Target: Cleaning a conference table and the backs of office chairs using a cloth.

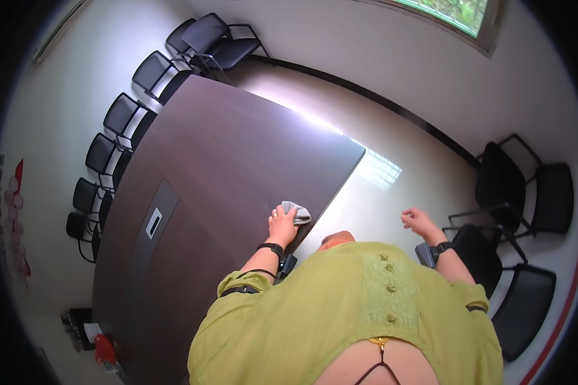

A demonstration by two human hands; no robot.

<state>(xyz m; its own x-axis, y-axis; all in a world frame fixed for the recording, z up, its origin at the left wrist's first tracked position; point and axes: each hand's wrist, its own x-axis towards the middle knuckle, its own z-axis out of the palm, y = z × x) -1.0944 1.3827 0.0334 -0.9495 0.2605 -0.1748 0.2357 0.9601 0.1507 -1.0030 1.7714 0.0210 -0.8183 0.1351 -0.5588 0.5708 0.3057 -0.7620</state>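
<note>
My left hand holds a folded grey cloth against the top of a dark wooden conference table, close to the table's edge. A ring and a black wristband are on that arm. My right hand is raised over the pale floor, to the right of the table, with its fingers loosely curled and no object visible in them. A band with a grey device is strapped at the right wrist.
Black chairs line the table's far side, and more black chairs stand close on my right. A socket panel is set into the tabletop. At the lower left are a red item and a white paper.
</note>
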